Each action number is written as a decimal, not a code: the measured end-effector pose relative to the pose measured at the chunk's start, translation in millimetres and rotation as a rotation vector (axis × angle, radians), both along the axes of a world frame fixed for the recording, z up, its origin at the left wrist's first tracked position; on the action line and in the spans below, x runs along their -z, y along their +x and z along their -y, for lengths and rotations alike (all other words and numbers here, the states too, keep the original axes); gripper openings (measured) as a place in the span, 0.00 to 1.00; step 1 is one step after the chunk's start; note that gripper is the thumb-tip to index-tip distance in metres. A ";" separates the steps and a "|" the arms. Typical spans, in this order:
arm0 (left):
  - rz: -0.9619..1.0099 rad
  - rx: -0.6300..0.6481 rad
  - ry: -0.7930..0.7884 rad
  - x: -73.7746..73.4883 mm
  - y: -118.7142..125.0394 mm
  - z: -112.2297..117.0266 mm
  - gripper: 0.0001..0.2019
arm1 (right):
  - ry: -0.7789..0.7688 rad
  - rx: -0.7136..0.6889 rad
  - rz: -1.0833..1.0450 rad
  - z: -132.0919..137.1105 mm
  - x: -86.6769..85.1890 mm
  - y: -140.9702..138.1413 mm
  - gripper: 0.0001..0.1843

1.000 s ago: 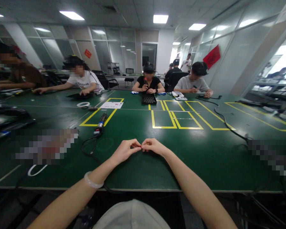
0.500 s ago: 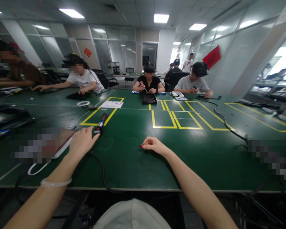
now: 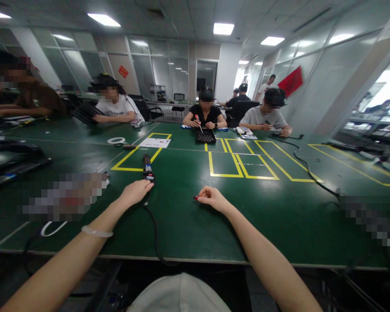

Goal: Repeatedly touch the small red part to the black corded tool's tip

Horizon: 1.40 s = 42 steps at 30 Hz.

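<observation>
Fingers (image 3: 146, 185) of my left hand (image 3: 134, 193) lie at the near end of a dark, cylindrical, blue-banded tool (image 3: 147, 166), palm turned down; whether that grip has closed around anything I can't make out, since the back of my hand covers the contact. The tool lies on the glossy green counter (image 3: 185, 236), its far end within an outline of yellow tape (image 3: 126, 169), and a thin black cable (image 3: 156, 232) runs from beneath my hand toward the counter's near edge. My right hand (image 3: 214, 201), well apart from the left, has its grip pinched on a small red-and-dark piece (image 3: 196, 197) that juts leftward from the fingertips, too small for me to say what it is. I judge the step in hand to be a two-handed one: the right holds the little piece ready while the left attends to the tool. As I see it, the next move calls for a steady pinch on the right and, on the left, a firm wrap around the tool's body rather than its end, without the cable dragging.
</observation>
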<state>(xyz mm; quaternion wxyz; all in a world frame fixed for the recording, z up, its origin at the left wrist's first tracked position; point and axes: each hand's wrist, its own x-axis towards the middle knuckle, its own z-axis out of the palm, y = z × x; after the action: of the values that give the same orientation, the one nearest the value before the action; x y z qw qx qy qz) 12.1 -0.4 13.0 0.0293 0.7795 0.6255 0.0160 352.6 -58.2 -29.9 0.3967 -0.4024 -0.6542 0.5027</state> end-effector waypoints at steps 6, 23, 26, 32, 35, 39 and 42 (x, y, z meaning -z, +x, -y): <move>0.068 0.165 0.058 7.0 59.1 26.2 0.20 | 0.074 0.034 0.103 -3.8 2.6 5.7 0.14; 0.313 0.720 -0.018 7.8 108.4 118.0 0.18 | 0.180 -0.017 0.208 1.9 -0.7 2.5 0.10; 0.312 0.731 -0.049 4.9 107.5 119.9 0.17 | 0.184 -0.039 0.215 2.1 -0.1 2.7 0.10; 0.345 0.751 -0.035 6.3 102.4 120.7 0.16 | 0.208 -0.079 0.238 4.0 1.9 -1.8 0.10; 0.311 0.736 0.015 6.7 100.4 122.3 0.16 | 0.241 -0.051 0.300 7.9 -2.7 -8.4 0.07; 0.281 0.726 0.034 4.9 97.8 124.4 0.16 | 0.388 -0.015 0.478 13.9 -13.0 -14.2 0.04; 0.285 0.726 0.031 3.1 96.0 125.2 0.17 | 0.421 -0.014 0.520 16.5 -17.3 -15.2 0.05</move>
<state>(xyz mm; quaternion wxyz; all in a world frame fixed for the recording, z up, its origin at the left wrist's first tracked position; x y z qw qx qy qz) 108.1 -125.6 9.9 0.1079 0.9405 0.2983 0.1219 337.3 -74.7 -12.6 0.2872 -0.4219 -0.8258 0.2399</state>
